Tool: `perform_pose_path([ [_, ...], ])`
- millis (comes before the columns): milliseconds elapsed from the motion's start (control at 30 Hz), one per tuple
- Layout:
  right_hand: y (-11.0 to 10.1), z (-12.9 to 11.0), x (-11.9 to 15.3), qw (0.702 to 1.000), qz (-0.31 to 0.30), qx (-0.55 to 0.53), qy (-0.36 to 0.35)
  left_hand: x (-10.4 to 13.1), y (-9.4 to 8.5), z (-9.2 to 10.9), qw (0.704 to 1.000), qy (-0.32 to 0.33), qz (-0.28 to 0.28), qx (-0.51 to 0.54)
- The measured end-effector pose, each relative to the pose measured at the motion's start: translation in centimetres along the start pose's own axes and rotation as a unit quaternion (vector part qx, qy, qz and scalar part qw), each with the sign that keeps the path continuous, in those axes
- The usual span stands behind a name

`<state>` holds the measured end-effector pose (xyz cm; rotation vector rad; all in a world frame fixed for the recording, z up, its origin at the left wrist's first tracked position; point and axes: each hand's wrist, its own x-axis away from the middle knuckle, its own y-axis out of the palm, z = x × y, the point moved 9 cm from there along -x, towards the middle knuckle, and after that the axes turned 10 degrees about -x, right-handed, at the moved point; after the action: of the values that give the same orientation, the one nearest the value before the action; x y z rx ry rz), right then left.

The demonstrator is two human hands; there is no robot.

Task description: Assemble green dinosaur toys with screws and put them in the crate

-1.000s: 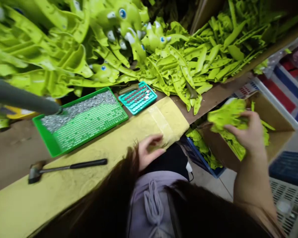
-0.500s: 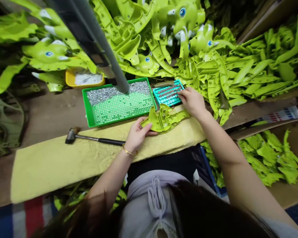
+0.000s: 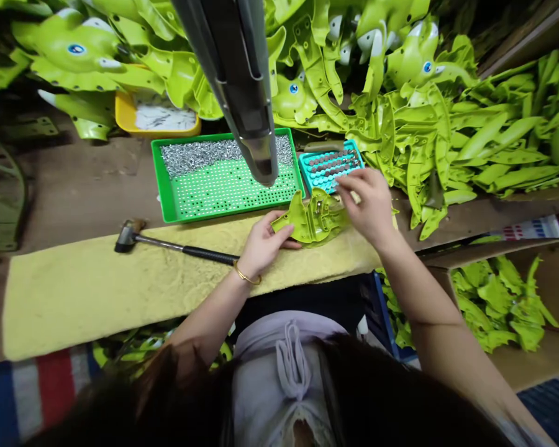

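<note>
My left hand (image 3: pixel 266 244) grips a lime-green plastic toy shell (image 3: pixel 313 218) by its left end, thumb on top, its hollow inner side facing up over the yellow cloth. Above the shell's right end is my right hand (image 3: pixel 367 202), its fingers pinched together; whatever sits between the fingertips is too small to name. Just beyond that hand lies a small turquoise tray (image 3: pixel 327 180) with rows of small dark round pieces. Left of it stands a green perforated tray (image 3: pixel 223 208) with many small silvery metal parts heaped along its far side.
A hammer (image 3: pixel 177 246) lies on the yellow cloth (image 3: pixel 74 292). A grey metal post (image 3: pixel 256 124) hangs over the green tray. Behind are a yellow container (image 3: pixel 125 118) and heaped green toy parts (image 3: pixel 414 130). A cardboard box (image 3: pixel 540 363) of green pieces stands at right.
My right hand has left the turquoise tray and come nearer, over the shell's right end. The left hand still holds the shell. The whole view has shifted slightly.
</note>
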<state>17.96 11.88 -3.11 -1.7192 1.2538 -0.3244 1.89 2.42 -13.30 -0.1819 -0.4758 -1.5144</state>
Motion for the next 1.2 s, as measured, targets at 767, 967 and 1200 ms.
perform_pose_path([
  [767, 0.7, -2.5, 2.1, 0.998, -0.051, 0.021, -0.016, 0.5, 0.3, 0.3, 1.000, 0.004, -0.012, 0.006],
  [967, -0.2, 1.5, 5.2, 0.965, -0.043, -0.191, 0.174, 1.0, 0.5, 1.8, 0.999, 0.023, -0.023, -0.024],
  [1200, -3.6, -1.1, 10.6, 0.979, 0.063, -0.103, 0.165, -1.5, 1.8, 5.8, 0.969, 0.142, 0.024, -0.202],
])
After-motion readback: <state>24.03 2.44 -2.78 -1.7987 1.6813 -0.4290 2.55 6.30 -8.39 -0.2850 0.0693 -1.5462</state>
